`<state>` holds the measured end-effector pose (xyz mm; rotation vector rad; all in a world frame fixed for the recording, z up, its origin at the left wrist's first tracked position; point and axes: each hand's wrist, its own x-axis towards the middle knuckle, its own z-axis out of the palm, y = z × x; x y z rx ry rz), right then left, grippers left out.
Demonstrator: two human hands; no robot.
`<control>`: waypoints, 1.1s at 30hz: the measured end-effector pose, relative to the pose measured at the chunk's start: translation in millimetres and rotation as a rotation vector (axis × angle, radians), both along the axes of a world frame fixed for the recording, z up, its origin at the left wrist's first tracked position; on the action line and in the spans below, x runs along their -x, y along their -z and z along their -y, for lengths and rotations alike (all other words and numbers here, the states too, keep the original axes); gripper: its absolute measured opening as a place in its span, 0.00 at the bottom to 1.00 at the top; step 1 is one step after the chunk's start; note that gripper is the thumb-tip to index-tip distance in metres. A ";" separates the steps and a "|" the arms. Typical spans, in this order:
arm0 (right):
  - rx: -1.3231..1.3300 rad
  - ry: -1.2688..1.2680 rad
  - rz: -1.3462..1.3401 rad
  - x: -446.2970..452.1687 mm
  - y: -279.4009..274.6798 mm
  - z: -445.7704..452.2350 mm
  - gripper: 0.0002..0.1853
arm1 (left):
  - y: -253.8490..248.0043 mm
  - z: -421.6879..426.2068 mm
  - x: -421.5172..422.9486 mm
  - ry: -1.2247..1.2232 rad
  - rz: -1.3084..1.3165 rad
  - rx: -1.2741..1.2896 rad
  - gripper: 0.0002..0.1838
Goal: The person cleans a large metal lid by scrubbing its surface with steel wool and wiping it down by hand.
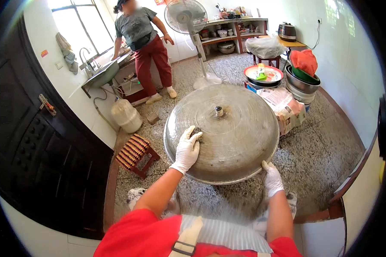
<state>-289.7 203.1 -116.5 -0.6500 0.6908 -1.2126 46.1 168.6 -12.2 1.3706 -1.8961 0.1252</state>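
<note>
A wide, domed metal lid [240, 141] with a small knob [219, 111] at its centre fills the middle of the view. My left hand [187, 150], in a white glove, rests on the left part of its top. Its fingers are bent around a small dark patch of something, mostly hidden, that I cannot make out. At the near right, my right hand [272, 178], also gloved, grips the lid's rim, thumb on top and fingers out of sight beneath. Whatever supports the lid is hidden under it.
A woven-top stool [135, 153] stands left of the lid, near a dark door [43, 141]. Beyond are a white jug [126, 115], a standing fan [197, 47] and a person [143, 47] beside the sink [103, 73]. Stacked basins [302, 83] and a paper-covered pile [283, 109] stand right.
</note>
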 end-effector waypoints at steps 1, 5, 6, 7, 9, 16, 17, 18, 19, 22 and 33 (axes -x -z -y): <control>0.003 -0.002 -0.003 0.0 -0.2 -0.3 0.22 | 0.1 0.1 0.0 0.006 -0.010 -0.002 0.18; -0.003 -0.032 0.002 3.1 12.2 3.6 0.22 | 4.4 2.0 -2.0 0.016 -0.021 0.010 0.18; -0.002 -0.031 0.004 3.7 15.2 4.1 0.22 | 4.2 2.3 -2.3 0.017 -0.019 0.010 0.18; -0.025 -0.029 -0.008 4.3 15.0 4.3 0.22 | 3.5 1.9 -2.0 0.021 -0.017 0.013 0.18; -0.043 -0.020 -0.017 4.7 14.6 5.8 0.23 | 1.6 0.6 -1.1 0.005 -0.008 0.010 0.18; -0.068 0.032 -0.110 -2.3 -3.3 -3.8 0.22 | 0.4 1.6 -1.2 0.066 -0.025 0.050 0.17; -0.061 0.029 -0.084 -3.0 2.2 -0.8 0.21 | 2.0 3.1 -2.5 0.083 -0.031 0.057 0.17; -0.075 0.077 -0.220 -1.7 7.2 1.6 0.21 | 4.0 3.7 -3.0 0.094 -0.039 0.067 0.17; -0.091 0.004 -0.178 1.3 9.6 2.9 0.23 | 2.9 1.9 -0.7 0.090 -0.053 0.049 0.17; 0.052 0.042 -0.261 1.8 11.8 4.7 0.23 | 4.0 0.4 -1.8 0.067 -0.041 0.023 0.17; -0.023 -0.048 -0.058 1.2 -3.9 -2.2 0.19 | 2.6 0.3 -1.9 0.067 -0.053 0.009 0.19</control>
